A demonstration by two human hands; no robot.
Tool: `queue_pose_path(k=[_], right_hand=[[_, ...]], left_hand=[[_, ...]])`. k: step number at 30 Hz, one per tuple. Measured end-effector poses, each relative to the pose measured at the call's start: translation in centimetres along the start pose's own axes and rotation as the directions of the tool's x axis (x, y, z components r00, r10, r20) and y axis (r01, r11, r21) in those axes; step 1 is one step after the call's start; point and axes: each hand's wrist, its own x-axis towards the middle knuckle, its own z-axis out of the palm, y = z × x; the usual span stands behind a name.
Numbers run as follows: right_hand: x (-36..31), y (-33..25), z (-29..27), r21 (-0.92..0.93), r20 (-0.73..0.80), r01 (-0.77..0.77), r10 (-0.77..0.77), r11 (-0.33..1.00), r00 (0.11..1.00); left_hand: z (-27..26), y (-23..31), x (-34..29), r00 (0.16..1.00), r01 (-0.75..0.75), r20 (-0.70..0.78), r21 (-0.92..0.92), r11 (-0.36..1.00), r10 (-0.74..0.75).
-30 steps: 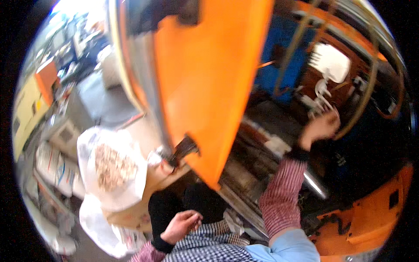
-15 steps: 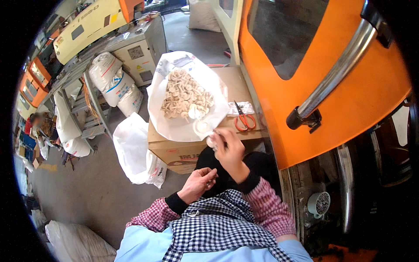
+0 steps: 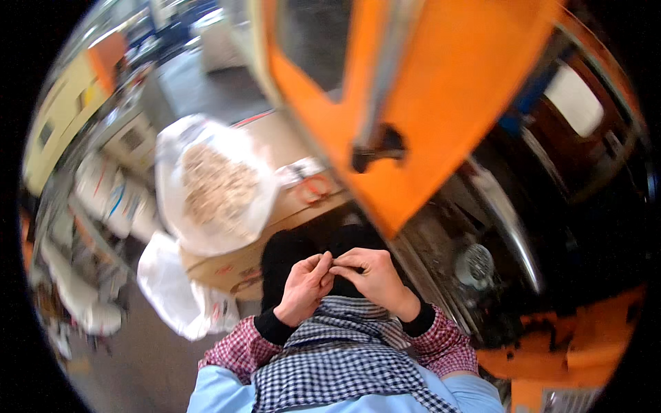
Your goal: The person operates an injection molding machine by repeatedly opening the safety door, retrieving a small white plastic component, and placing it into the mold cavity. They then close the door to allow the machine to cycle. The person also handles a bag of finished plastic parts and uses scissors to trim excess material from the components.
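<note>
In front of my lap, my left hand [image 3: 306, 286] and my right hand [image 3: 377, 279] meet at the fingertips. Both are closed in a pinch, thumbs against forefingers. Whatever lies between the fingertips is too small and too covered to name. Ahead and to the left, a white sack [image 3: 172, 186], opened wide, holds a heap of small beige parts [image 3: 217, 184], smeared by motion. It rests on a cardboard box [image 3: 220, 272]. Red-handled scissors [image 3: 314, 188] lie on that box to the right of the sack, apart from my hands.
An orange machine door [image 3: 441, 124] with a metal handle stands close at the front right. Beside my right arm, a light cup [image 3: 474, 266] sits near the machine's dark interior. A second white bag [image 3: 169, 282] stands on the floor left of the box; filled sacks [image 3: 113, 196] stand beyond.
My right hand has come back from the sack's near edge, where it held pale round parts, to meet my left fingertips. Those parts no longer show in it. The view has swung right and blurred.
</note>
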Motion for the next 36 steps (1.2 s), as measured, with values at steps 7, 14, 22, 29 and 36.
queue_pose_path(k=[7, 14, 22, 29, 36], right_hand=[[-4.7, -1.4, -11.2, -0.369, -0.323, -0.024, -0.104, 0.929, 0.94], [2.8, 7.5, -30.1, -0.383, -0.914, -0.261, -0.322, 0.886, 0.248], [11.3, 18.8, -45.5, -0.024, -0.999, -0.331, -0.033, 0.943, -0.022], [13.1, 20.8, -47.9, -0.21, -0.978, -0.477, -0.184, 0.854, 0.101], [14.0, 22.7, -48.9, -0.236, -0.967, -0.519, -0.253, 0.821, 0.04]], left_hand=[[10.0, -1.7, 4.6, 0.937, 0.125, 0.319, 0.077, 0.989, -0.143], [12.5, -3.0, 6.3, 0.837, 0.127, 0.512, 0.16, 0.979, -0.193], [12.1, -2.2, 6.6, 0.841, 0.222, 0.429, 0.283, 0.933, -0.331], [11.5, -2.6, 7.7, 0.868, 0.234, 0.355, 0.323, 0.917, -0.347], [11.9, -3.1, 8.4, 0.853, 0.182, 0.392, 0.394, 0.901, -0.343]])
